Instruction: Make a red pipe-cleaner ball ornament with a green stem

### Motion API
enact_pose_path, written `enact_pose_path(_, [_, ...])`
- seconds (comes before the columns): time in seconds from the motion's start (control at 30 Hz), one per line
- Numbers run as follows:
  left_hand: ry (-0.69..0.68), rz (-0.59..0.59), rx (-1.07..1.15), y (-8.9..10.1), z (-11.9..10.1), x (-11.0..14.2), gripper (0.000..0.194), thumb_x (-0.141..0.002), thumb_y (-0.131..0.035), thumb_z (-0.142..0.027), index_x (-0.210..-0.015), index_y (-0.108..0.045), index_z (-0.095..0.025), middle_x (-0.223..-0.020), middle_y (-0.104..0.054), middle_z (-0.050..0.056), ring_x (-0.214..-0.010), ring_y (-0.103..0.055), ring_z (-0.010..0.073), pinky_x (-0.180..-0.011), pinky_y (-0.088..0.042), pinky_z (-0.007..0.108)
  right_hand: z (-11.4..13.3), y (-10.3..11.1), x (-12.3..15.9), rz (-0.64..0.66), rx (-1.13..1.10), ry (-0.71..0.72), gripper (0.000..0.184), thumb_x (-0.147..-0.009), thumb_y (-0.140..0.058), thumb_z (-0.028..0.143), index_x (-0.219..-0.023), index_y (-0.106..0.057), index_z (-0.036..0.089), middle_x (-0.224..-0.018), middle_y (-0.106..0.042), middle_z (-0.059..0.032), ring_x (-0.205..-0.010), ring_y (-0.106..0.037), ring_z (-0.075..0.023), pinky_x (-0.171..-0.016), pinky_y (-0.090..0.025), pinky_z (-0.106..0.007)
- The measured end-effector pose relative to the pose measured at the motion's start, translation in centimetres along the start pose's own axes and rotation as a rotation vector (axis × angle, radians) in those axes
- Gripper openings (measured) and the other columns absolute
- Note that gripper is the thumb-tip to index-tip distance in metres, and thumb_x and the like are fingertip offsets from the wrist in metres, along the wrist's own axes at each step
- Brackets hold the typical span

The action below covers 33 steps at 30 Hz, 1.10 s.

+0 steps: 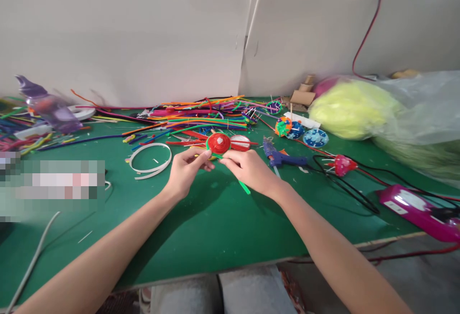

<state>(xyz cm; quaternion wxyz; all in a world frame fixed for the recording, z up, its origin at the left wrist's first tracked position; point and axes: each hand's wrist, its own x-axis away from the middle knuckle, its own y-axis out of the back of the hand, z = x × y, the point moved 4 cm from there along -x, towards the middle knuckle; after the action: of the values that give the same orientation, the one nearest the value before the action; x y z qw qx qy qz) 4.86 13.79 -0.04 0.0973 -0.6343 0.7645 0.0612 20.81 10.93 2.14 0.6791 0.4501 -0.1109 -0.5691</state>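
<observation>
In front of me, my left hand [185, 170] pinches the left edge of a small round red piece [219, 143], coiled like a dome from fuzzy pipe cleaner, with a pale tip on top. A green pipe cleaner [245, 188] runs along its lower rim, and its loose end sticks out below my right hand [253, 169]. The fingers of that hand are closed on the green strip at the rim's lower right. Just behind the dome lie a white disc [240, 142] and red pipe cleaners [179, 143].
A blue glue gun [283, 155] lies to the right, near decorated blue discs [315, 138] and a red spiked piece [343, 165]. Pipe cleaners [201, 113] pile up at the back. A white strip coil [150, 161], purple bottle [53, 110], magenta power strip [419, 211] and cables surround the work area.
</observation>
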Motion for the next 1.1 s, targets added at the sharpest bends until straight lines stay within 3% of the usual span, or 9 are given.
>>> enact_pose_path(0.13, [-0.027,-0.061,-0.028,0.22,-0.21,0.09,0.020,-0.073,-0.073,-0.035,-0.074,-0.069,-0.015,-0.063,-0.068,0.002,-0.058,-0.065,0.0150,-0.060,-0.053,0.027,-0.14,-0.17,0.04,-0.003,-0.007,-0.017,0.018,-0.092,-0.052,0.024,-0.084,-0.065,0.016,-0.061,-0.054,0.0015,-0.055,-0.042,-0.0098,-0.056,-0.027,-0.023])
enact_pose_path(0.43, [-0.047,-0.093,-0.033,0.24,0.15,0.50,0.018,-0.076,-0.069,-0.032,-0.068,-0.061,-0.019,-0.062,-0.065,0.000,-0.061,-0.067,0.0171,-0.060,-0.054,0.029,0.26,-0.40,0.09,0.067,-0.004,0.037,0.023,-0.091,-0.052,0.019,-0.076,-0.068,0.017,-0.058,-0.052,0.0016,-0.053,-0.037,-0.0095,-0.055,-0.026,-0.024])
enact_pose_path(0.6, [-0.018,-0.171,-0.009,0.77,0.15,0.06,0.019,-0.074,-0.070,-0.032,-0.065,-0.060,-0.018,-0.060,-0.061,-0.001,-0.058,-0.066,0.0162,-0.057,-0.054,0.028,0.19,-0.52,0.09,0.097,-0.026,0.040,0.022,-0.091,-0.053,0.020,-0.078,-0.071,0.017,-0.063,-0.060,-0.0004,-0.057,-0.043,-0.0104,-0.058,-0.028,-0.025])
enact_pose_path(0.9, [-0.076,-0.114,-0.068,0.23,-0.59,0.24,0.023,-0.078,-0.067,-0.039,-0.073,-0.060,-0.018,-0.074,-0.064,0.002,-0.065,-0.067,0.0177,-0.062,-0.058,0.032,-0.15,-0.04,0.06,-0.009,-0.047,-0.038,0.020,-0.089,-0.053,0.023,-0.077,-0.068,0.017,-0.057,-0.052,0.0026,-0.051,-0.038,-0.0086,-0.054,-0.026,-0.024])
enact_pose_path(1.1, [-0.094,-0.124,-0.076,0.08,-0.36,0.40,0.023,-0.072,-0.074,-0.039,-0.077,-0.064,-0.018,-0.074,-0.066,0.000,-0.070,-0.067,0.0168,-0.073,-0.058,0.033,-0.13,-0.28,-0.02,-0.017,0.005,-0.016,0.022,-0.090,-0.054,0.026,-0.076,-0.068,0.017,-0.059,-0.055,0.0009,-0.055,-0.043,-0.0096,-0.056,-0.027,-0.025])
